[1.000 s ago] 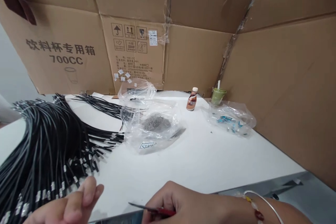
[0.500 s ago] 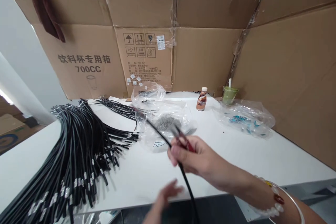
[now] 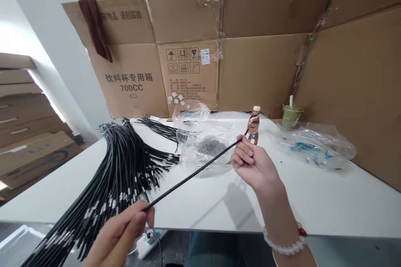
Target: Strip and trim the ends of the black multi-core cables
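Observation:
A black cable (image 3: 194,173) stretches taut on a slant between my two hands, above the table. Its lower part is pinched between thumb and fingers of my left hand (image 3: 122,231), near the table's front edge. The upper end is in the closed fingers of my right hand (image 3: 255,162). Small grey tips (image 3: 252,138) stick up by those fingers, in front of a brown drink bottle (image 3: 253,120); the rest of that tool is hidden in the hand. On the left lies a large bundle of black cables (image 3: 122,167) with pale labels near their ends.
A clear plastic bag (image 3: 216,146) with small grey parts lies mid-table. Another bag (image 3: 316,146) with blue pieces is at right, by a green cup (image 3: 291,116). More thin cables (image 3: 159,128) lie behind. Cardboard walls (image 3: 260,75) enclose the back and right.
My left hand, free before, now grips the cable. My right hand has turned upright, and the red-handled pliers seen in it are now mostly hidden. The view has shifted left.

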The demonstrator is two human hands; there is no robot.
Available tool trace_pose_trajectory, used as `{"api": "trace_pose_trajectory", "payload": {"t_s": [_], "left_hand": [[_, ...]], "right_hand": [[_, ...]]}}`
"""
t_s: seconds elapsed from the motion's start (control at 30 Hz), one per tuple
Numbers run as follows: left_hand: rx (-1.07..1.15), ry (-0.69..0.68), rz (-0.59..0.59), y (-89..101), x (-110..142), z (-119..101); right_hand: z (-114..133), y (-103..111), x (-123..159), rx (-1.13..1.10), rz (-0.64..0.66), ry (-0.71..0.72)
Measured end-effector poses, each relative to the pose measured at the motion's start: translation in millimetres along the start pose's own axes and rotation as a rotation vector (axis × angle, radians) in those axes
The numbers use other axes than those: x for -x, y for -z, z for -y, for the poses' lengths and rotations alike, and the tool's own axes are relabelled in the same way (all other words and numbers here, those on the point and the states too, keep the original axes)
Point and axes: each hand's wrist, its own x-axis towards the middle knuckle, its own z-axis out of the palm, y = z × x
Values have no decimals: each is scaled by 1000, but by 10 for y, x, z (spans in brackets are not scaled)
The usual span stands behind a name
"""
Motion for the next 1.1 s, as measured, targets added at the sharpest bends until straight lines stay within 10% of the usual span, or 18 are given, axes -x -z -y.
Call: {"api": "trace_pose_trajectory", "payload": {"t_s": [0.13,0.33,0.63,0.9,1.1], "left_hand": [[126,166,269,103,-189,-471],[296,-34,90,96,-622,-809],[558,-263,17,7,-1161,-1178],[793,-243,91,-276,-940,-1058],[764,-381,194,-245,-588,-1010]], "right_hand": [[-77,-238,-135,92,133,108],[-200,-557,-178,383,389,160],[-602,98,-321,608,394,26],[-1294,15,109,763,701,-68],[-1115,24,363,821,672,42]]}}
